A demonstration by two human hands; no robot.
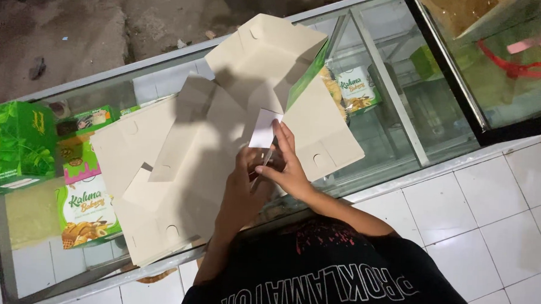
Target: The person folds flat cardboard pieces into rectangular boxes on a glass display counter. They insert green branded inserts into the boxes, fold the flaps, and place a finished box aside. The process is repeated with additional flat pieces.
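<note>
Both forearms reach forward; the left hand [241, 180] and right hand [287, 164] meet, fingers curled in a shared pinching grip.

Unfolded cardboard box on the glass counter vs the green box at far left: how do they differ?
The unfolded box lies opened out with flaps spread; the green box stands assembled and closed. The unfolded box shows mostly its plain beige inside; the green box shows a printed leafy outside. The unfolded box spreads much wider than the green box. Both hands hold a small white card above the unfolded box; the green box is untouched. Both rest on the glass counter.
</note>
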